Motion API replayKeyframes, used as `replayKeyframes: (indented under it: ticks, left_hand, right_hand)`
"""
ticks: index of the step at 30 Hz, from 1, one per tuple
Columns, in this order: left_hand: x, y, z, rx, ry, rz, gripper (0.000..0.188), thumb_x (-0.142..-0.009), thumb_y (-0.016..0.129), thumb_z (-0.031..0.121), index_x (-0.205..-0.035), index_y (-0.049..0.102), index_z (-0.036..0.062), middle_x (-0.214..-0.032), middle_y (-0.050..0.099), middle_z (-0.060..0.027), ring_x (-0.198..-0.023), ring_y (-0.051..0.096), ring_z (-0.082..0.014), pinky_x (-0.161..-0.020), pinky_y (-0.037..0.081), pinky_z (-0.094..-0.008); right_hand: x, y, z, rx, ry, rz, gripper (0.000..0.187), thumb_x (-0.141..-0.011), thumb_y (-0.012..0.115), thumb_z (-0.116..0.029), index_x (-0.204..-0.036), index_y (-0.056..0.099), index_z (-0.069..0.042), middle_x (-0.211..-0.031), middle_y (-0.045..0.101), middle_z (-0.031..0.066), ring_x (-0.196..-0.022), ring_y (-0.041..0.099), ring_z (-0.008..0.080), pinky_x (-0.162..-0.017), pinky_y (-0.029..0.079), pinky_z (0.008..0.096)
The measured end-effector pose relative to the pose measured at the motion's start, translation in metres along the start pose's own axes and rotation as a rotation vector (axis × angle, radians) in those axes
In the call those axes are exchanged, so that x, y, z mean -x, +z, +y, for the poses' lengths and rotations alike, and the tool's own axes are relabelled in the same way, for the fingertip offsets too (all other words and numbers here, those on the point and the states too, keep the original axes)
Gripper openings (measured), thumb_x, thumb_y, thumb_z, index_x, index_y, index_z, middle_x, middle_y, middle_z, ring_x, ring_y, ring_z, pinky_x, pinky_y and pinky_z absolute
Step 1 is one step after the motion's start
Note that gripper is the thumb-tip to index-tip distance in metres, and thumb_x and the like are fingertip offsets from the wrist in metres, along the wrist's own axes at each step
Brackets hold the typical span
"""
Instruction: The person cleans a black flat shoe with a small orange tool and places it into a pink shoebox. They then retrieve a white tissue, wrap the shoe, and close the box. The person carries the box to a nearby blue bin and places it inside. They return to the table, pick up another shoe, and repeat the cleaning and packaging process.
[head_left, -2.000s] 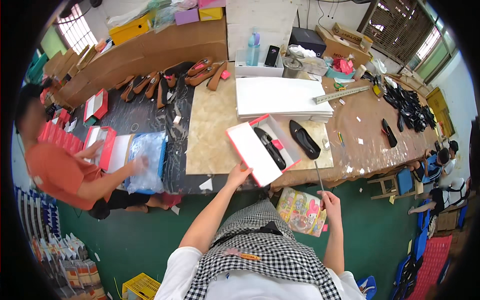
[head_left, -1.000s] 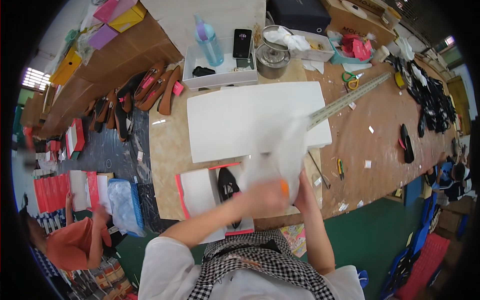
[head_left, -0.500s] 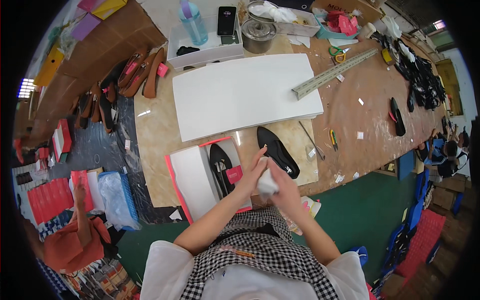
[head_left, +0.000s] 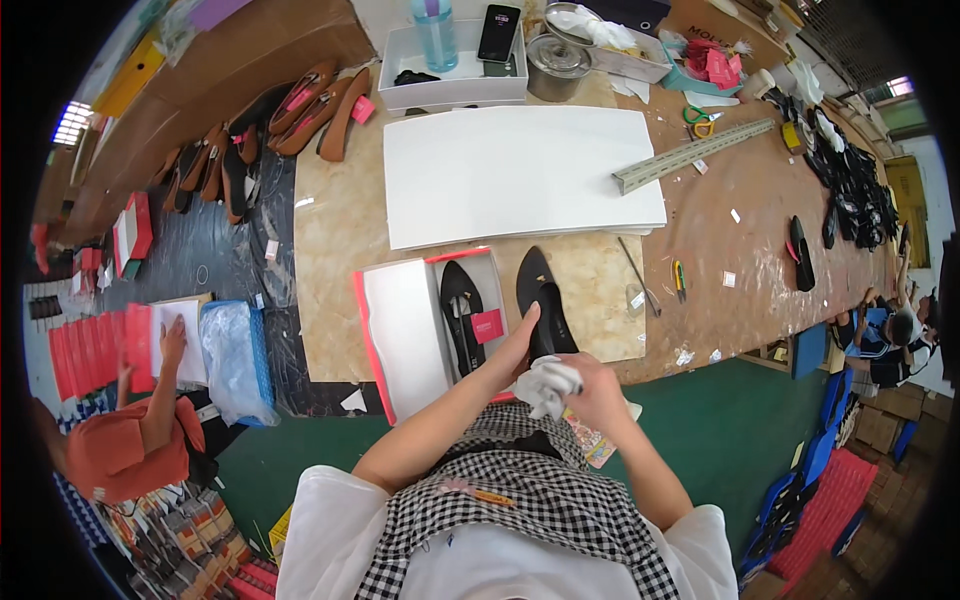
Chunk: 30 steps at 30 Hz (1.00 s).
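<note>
A black pointed flat shoe [head_left: 535, 279] with a small gold ornament lies on the table's near part, toe pointing away. My left hand [head_left: 512, 352] grips its left side, thumb on the rim of the opening; the other fingers are mostly hidden. At the shoe's heel end my right hand [head_left: 598, 392] is closed on a crumpled white wad, paper or cloth [head_left: 547, 386]. Left of my left hand stands an open red-edged shoe box [head_left: 362, 322] holding a matching black shoe [head_left: 461, 293], a pink card [head_left: 488, 325] and a white sheet [head_left: 405, 325].
Beyond the shoe lies a stack of white boards [head_left: 500, 170] with a metal angle bar [head_left: 690, 155] across its right end. A thin rod [head_left: 637, 272] and yellow snips [head_left: 679, 281] lie to the right. Brown flats [head_left: 345, 115] stand back left; a co-worker [head_left: 140, 445] works at left.
My left hand has left the white wad and taken hold of the shoe, which is turned straighter. The wad, now looser, stays in my right hand. The view has shifted slightly.
</note>
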<state>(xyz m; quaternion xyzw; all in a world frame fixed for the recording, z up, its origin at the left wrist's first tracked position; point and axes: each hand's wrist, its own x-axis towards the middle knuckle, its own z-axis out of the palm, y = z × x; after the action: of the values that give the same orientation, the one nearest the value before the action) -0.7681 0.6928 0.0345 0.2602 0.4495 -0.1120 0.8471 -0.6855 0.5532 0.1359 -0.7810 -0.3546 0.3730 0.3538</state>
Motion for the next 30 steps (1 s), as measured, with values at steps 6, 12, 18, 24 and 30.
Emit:
replayKeyframes:
  ticks: [6,12,18,24,30]
  left_hand:
    - [0.060,-0.026,0.034,0.119,0.368,-0.008,0.057,-0.098,0.045,0.048,-0.127,0.052,-0.0004,-0.114,0.063,-0.0106,-0.098,0.063,-0.0162,-0.090,0.049,-0.0308]
    - [0.085,-0.034,0.019,0.005,0.815,0.006,0.048,-0.105,0.025,0.030,-0.134,0.043,-0.0032,-0.128,0.054,-0.0118,-0.117,0.052,-0.0206,-0.101,0.038,-0.0308]
    - [0.101,-0.027,0.016,-0.413,1.017,0.340,0.048,-0.104,0.027,0.028,-0.139,0.038,-0.0039,-0.132,0.051,-0.0176,-0.123,0.047,-0.0249,-0.104,0.033,-0.0317]
    - [0.103,-0.056,0.013,-0.221,0.840,0.004,0.055,-0.104,0.028,0.039,-0.136,0.040,-0.0035,-0.128,0.055,-0.0125,-0.119,0.051,-0.0215,-0.103,0.037,-0.0328]
    - [0.109,-0.058,0.004,-0.264,0.787,-0.065,0.062,-0.101,0.033,0.049,-0.135,0.041,-0.0024,-0.121,0.059,-0.0122,-0.113,0.055,-0.0187,-0.098,0.041,-0.0306]
  right_hand:
    - [-0.018,-0.012,-0.025,-0.869,0.168,0.082,0.034,-0.081,0.066,-0.003,-0.114,0.062,-0.001,-0.117,0.065,0.0097,-0.106,0.061,0.0171,-0.084,0.050,0.0320]
    - [-0.066,0.046,-0.071,0.270,-0.379,0.353,0.023,-0.076,0.062,-0.001,-0.099,0.063,-0.002,-0.085,0.055,0.0113,-0.078,0.060,0.0289,-0.064,0.049,0.0379]
    - [-0.101,0.073,-0.075,0.445,-0.386,0.426,0.032,-0.070,0.064,0.003,-0.102,0.066,-0.002,-0.094,0.056,0.0095,-0.080,0.060,0.0258,-0.066,0.050,0.0369]
    - [-0.077,0.026,-0.079,-0.414,-0.244,0.131,0.069,-0.072,0.074,-0.001,-0.137,0.049,-0.005,-0.119,0.052,0.0071,-0.088,0.058,0.0151,-0.079,0.050,0.0261]
    - [-0.093,0.046,-0.064,-0.198,-0.111,0.239,0.067,-0.071,0.076,-0.005,-0.133,0.051,-0.002,-0.085,0.064,0.0054,-0.071,0.059,0.0102,-0.061,0.048,0.0254]
